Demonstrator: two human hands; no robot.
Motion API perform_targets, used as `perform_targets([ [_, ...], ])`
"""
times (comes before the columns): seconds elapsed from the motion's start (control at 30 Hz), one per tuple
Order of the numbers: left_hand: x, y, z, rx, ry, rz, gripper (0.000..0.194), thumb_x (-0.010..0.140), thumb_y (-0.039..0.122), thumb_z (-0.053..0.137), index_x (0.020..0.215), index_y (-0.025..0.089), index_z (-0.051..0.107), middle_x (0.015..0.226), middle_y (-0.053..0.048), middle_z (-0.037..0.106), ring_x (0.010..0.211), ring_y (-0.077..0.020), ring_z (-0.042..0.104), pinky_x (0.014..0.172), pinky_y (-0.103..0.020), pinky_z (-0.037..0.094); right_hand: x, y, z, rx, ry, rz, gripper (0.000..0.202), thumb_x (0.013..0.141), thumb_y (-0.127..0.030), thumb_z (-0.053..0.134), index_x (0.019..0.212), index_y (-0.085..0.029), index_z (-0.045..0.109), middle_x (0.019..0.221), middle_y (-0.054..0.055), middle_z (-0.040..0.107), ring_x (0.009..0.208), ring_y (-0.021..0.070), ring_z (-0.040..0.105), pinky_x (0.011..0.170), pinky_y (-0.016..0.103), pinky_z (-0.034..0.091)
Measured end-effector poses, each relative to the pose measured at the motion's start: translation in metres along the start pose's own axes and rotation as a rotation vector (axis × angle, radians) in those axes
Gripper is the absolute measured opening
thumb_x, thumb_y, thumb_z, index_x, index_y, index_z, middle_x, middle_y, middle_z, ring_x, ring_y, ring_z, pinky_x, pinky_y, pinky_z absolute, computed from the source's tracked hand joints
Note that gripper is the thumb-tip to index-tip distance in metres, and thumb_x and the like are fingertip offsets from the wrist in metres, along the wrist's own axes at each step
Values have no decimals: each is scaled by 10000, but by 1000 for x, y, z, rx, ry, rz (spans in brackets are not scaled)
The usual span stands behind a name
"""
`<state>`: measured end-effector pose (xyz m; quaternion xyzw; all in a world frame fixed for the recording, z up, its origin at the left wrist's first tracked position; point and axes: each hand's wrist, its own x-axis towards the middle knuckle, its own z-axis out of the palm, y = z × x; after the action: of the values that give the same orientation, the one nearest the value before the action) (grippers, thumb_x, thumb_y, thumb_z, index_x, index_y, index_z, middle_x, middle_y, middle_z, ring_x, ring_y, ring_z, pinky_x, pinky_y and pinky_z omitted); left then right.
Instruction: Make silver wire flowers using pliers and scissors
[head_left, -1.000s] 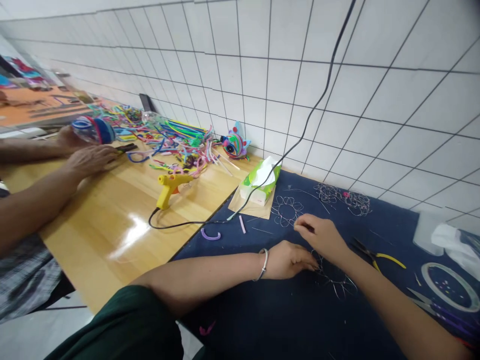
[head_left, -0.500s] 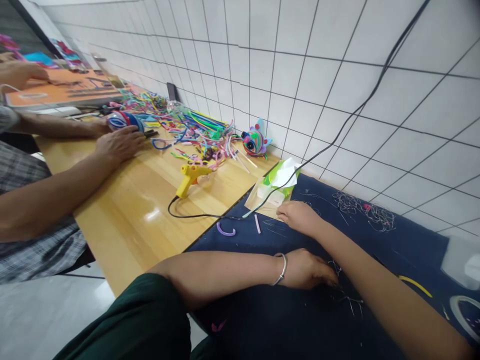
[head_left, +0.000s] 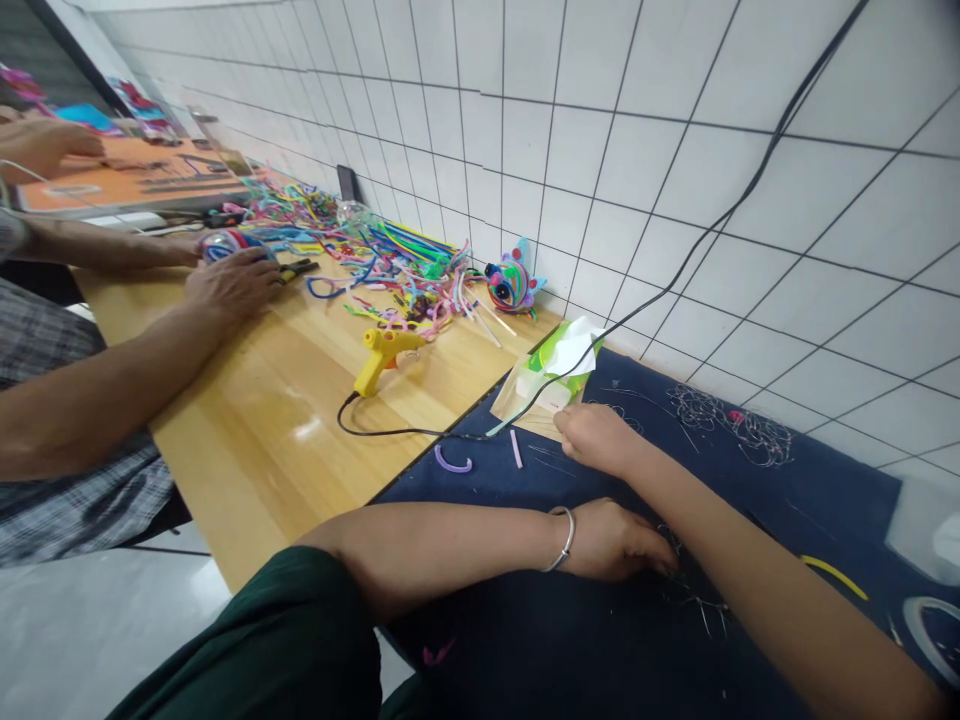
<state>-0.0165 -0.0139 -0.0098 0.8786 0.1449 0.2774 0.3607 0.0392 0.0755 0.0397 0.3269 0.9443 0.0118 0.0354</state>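
Note:
My left hand (head_left: 619, 540), with a silver bangle (head_left: 564, 540) on its wrist, is closed low over the dark blue cloth (head_left: 517, 610). Its fingertips pinch at a small tangle of thin wire (head_left: 701, 603), partly hidden by shadow and my other forearm. Farther forward, my right hand (head_left: 596, 437) is closed in a pinch beside a paper and green packet (head_left: 559, 375); whatever sits between its fingertips is too small to make out. Several fine straight wires (head_left: 551, 458) lie near it, along with a pale pink strip (head_left: 516, 449) and a curved purple piece (head_left: 453, 460).
A yellow glue gun (head_left: 382, 358) rests on the wooden table (head_left: 262, 430), its black cord reaching the cloth. Behind are colourful pipe cleaners (head_left: 420, 260) and a decorated ball figure (head_left: 512, 282). Coiled wire (head_left: 739, 420) lies right. A co-worker's hand (head_left: 232, 290) covers a striped ball.
My hands stay nearly in place, both still closed. The co-worker's hands and the striped ball have shifted slightly left, showing more of the pliers beside them.

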Motion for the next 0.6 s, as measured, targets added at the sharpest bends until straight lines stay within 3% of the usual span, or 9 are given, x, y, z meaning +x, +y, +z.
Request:
perform_targets([
  [0.2, 0, 2, -1, -85, 37, -49, 271, 789, 85, 463, 998, 168, 615, 957, -25, 654, 903, -96, 593, 837, -152, 428, -70, 20, -8, 203, 86, 214, 122, 764, -192, 412, 808, -186, 526, 682, -17, 588, 588, 85, 531, 549, 180, 395],
  [0.37, 3, 7, -1, -273, 118, -193, 204, 796, 150, 493, 946, 151, 631, 897, -38, 666, 846, -112, 613, 820, -200, 455, -133, 20, 5, 827, 247, 592, 203, 706, -239, 489, 897, -203, 548, 782, 8, 621, 687, 122, 587, 637, 228, 464],
  [0.47, 6, 5, 0, -462, 249, -321, 152, 783, 212, 535, 870, 142, 637, 821, -36, 664, 766, -121, 618, 757, -225, 479, -155, 10, 13, 946, 307, 724, 166, 682, -254, 519, 833, -191, 552, 711, 7, 611, 619, 129, 579, 586, 243, 461],
  [0.6, 12, -2, 2, -683, 437, -459, 153, 767, 237, 560, 820, 109, 623, 739, -38, 632, 683, -115, 591, 640, -216, 475, -164, -8, 16, 962, 317, 710, 105, 713, -256, 491, 771, -195, 552, 616, -22, 569, 559, 114, 538, 531, 227, 416],
])
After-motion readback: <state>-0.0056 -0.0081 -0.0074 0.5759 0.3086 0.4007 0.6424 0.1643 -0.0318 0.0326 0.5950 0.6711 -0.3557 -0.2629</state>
